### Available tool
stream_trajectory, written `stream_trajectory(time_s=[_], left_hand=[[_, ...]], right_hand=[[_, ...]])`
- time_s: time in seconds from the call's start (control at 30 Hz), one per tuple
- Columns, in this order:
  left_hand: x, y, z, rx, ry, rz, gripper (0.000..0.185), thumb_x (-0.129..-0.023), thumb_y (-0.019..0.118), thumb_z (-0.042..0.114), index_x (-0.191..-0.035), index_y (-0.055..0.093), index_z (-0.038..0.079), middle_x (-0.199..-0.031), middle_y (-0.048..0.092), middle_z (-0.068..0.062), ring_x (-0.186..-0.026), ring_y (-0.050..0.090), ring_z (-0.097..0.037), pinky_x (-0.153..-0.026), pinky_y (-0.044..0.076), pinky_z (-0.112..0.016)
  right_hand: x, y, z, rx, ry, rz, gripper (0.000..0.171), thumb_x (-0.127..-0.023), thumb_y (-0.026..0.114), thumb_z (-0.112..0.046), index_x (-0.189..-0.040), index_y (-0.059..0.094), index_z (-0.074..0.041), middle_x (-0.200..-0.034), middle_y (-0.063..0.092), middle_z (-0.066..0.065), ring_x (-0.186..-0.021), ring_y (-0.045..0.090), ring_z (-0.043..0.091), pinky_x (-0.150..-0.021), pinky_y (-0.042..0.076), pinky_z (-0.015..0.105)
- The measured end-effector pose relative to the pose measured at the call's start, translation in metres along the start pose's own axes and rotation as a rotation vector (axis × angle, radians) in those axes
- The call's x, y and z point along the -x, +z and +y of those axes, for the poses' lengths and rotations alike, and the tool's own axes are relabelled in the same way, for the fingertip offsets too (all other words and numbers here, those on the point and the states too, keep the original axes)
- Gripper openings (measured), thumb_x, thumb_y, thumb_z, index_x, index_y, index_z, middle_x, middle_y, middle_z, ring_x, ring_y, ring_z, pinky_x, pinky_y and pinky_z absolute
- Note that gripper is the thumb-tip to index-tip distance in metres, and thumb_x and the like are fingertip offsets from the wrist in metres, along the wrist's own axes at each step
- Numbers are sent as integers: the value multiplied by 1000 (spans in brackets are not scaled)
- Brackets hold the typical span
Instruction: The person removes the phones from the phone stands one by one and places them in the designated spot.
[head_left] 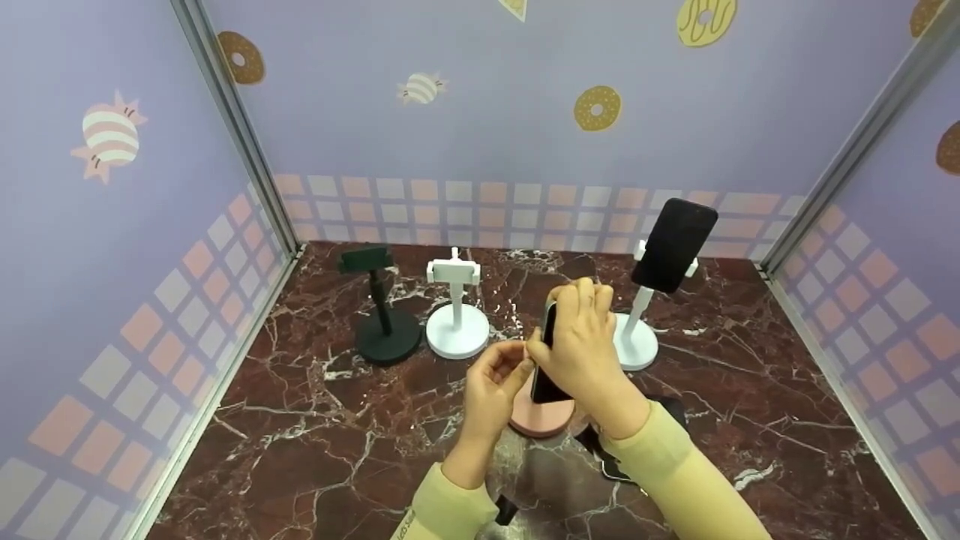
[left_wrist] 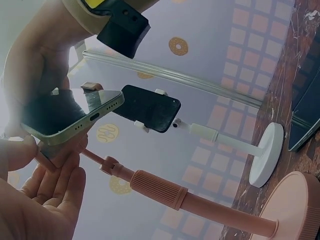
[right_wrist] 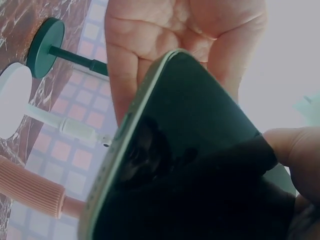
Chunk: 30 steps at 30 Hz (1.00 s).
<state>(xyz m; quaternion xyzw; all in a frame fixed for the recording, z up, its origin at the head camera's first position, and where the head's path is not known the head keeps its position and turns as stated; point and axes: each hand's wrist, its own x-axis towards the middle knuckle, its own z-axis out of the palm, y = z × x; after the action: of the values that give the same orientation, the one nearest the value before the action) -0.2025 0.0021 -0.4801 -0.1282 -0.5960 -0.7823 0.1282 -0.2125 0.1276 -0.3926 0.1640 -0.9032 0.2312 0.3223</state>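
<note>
The right hand grips a green-edged phone at the centre of the head view, fingers curled over its top edge and thumb on its side. The phone stands nearly upright, directly above the pink stand, whose round base sits on the marble desk in the lower centre of the frame.

The left hand sits just left of the phone, its fingertips pinching the small pink clamp part at the top of the stand's stem. In the left wrist view the phone lies close to the clamp; whether it rests in it cannot be told. The ribbed pink stem runs diagonally toward the lower right, down to its base.

Other items:
- Black stand, upper left of the desk, clamp unoccupied.
- White stand, just right of the black one, clamp unoccupied.
- Second white stand, right of centre, carrying a dark phone tilted in its clamp.
- A further flat dark device lies on the desk behind the right wrist, mostly hidden.

Risks, as judged from this position:
- If the clamp is released before the phone is centred between its arms, the phone may be held by one edge only and slip out once the right hand lets go.
- Downward pressure applied off the stem's axis could tip the pink stand, since nothing holds its base.
- The right forearm passes near the loaded white stand; a sideways sweep could knock it over.
</note>
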Motion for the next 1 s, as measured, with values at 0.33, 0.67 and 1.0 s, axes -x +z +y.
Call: stream_trajectory(time_s=[0.33,0.67,1.0], left_hand=[[0,-1,0,-13,-9,-3,26,-92,72,-3,-114,64,-14,-107,68,-27,-95,68,-8,-91,58,-23],[1,-1,1,-12,-8,3,25,-91,71,-5,-113,64,-15,-107,67,-29,-94,67,-7,-91,57,-23],[0,0,1,-8,-18,-4,26,-91,71,-5,-114,64,-15,-107,67,-28,-94,67,-8,-92,58,-23]], right_hand=[[0,-1,3,-34,-18,4,44,-74,71,-9,-109,47,-2,-106,43,18,-103,35,40,-70,41,51],[0,-2,3,-60,-26,9,43,-73,72,-8,-108,47,-3,-105,43,17,-103,35,39,-70,41,50],[0,-2,3,-105,-47,14,44,-71,73,-7,-106,47,-3,-101,42,15,-101,35,37,-68,38,45]])
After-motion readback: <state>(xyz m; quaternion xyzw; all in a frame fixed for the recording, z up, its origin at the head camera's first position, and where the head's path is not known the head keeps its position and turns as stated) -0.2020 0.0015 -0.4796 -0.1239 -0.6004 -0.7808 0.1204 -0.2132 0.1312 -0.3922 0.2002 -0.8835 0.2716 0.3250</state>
